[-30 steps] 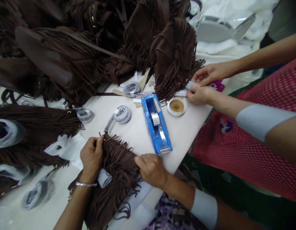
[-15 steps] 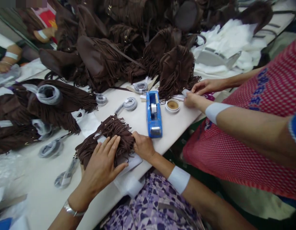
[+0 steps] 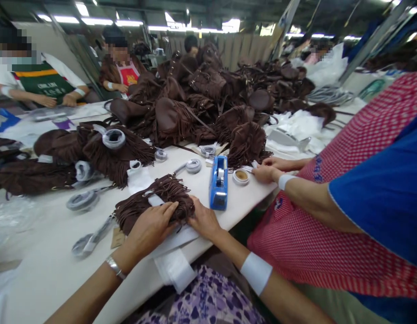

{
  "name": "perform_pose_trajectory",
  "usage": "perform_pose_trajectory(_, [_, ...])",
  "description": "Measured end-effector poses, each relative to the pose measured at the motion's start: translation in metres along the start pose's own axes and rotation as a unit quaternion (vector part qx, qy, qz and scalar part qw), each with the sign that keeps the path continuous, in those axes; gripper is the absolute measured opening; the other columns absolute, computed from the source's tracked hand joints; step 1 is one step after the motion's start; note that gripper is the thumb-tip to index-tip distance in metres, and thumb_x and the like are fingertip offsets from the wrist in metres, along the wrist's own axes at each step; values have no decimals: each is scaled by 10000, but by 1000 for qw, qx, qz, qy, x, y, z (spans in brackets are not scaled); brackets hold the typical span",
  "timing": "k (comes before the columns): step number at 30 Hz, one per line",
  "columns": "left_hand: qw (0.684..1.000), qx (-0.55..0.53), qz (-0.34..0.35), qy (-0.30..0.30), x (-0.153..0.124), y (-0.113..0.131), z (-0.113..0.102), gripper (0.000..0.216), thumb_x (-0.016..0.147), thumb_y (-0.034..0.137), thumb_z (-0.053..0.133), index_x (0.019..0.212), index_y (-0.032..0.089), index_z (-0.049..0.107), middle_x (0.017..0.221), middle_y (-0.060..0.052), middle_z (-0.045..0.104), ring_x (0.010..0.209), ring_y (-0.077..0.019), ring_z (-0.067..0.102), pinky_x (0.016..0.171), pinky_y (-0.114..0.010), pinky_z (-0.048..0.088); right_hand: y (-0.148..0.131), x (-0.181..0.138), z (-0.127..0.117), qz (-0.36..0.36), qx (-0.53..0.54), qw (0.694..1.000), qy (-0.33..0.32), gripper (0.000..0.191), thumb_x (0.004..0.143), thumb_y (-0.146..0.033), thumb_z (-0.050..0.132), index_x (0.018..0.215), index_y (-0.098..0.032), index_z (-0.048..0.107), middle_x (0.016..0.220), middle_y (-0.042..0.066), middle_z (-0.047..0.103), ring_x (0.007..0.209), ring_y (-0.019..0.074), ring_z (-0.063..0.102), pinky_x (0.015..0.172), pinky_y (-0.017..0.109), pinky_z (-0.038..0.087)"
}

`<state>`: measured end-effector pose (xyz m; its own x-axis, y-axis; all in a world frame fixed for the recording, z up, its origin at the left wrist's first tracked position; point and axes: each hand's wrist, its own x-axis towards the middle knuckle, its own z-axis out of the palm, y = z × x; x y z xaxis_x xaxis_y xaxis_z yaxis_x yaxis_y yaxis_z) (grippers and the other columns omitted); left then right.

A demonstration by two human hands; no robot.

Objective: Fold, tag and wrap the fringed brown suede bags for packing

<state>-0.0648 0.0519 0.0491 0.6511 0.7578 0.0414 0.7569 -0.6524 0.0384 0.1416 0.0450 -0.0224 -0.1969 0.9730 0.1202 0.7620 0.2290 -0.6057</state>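
A brown fringed suede bag (image 3: 154, 200) lies on the white table (image 3: 43, 265) near its front edge, over white wrapping paper (image 3: 174, 265). My left hand (image 3: 149, 229) rests on the bag's near side, fingers curled into the fringe. My right hand (image 3: 203, 220) presses against the bag's right end, fingers tucked under the fringe. A white strip crosses the top of the bag.
A blue tape dispenser (image 3: 219, 182) and a small round dish (image 3: 241, 176) stand right of the bag. A person in a red checked apron (image 3: 330, 189) works at the right with both hands. Piled brown bags (image 3: 201, 103) fill the far table; grey strap rolls (image 3: 82, 200) lie around. Other people sit at the far left.
The view has lifted, showing the room. My left hand went from flat and spread on the bag to curled into its fringe; my right hand stayed at the bag's right end.
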Motion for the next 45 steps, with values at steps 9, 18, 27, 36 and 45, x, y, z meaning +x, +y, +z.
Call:
perform_pose_trajectory(9, [984, -157, -83, -19, 20, 1, -16, 414, 970, 487, 376, 981, 197, 671, 970, -85, 685, 843, -217, 631, 768, -337, 459, -16, 8, -16, 6, 196, 980, -14, 262, 887, -280, 599, 1146, -244, 616, 941, 25, 717, 776, 174, 671, 714, 268, 494])
perform_pose_trajectory(18, [932, -294, -209, -43, 68, -41, -8, 497, 859, 620, 440, 783, 196, 688, 664, -14, 671, 593, -171, 593, 547, -277, 409, -31, 48, -30, 238, 636, 733, -44, 272, 834, -361, 671, 988, -175, 546, 841, 44, 707, 588, 86, 614, 546, 198, 512])
perform_pose_trajectory(27, [938, -117, -260, 197, 3, -8, -37, 500, 923, 550, 436, 1283, 215, 530, 1140, -85, 661, 988, -240, 641, 896, -381, 492, -33, -21, -32, 34, 241, 959, 146, 264, 965, -260, 478, 1212, -217, 557, 1127, 70, 651, 912, 179, 650, 862, 363, 534])
perform_pose_trajectory(36, [991, -24, -129, 26, -15, 5, 4, 519, 971, 466, 387, 1392, 171, 461, 1351, -120, 599, 1174, -284, 604, 979, -404, 485, -31, -46, 3, 71, -76, 995, 14, 610, 682, -486, 824, 1137, -176, 562, 1132, 118, 584, 1095, 296, 519, 928, 432, 455])
perform_pose_trajectory(45, [970, -108, -217, 4, -13, 1, -10, 454, 930, 532, 420, 1286, 301, 582, 1097, -39, 739, 937, -259, 708, 831, -358, 528, -12, -41, -1, 118, 294, 948, -23, 326, 788, -290, 712, 1050, -240, 524, 682, -89, 500, 651, 121, 533, 624, 226, 390])
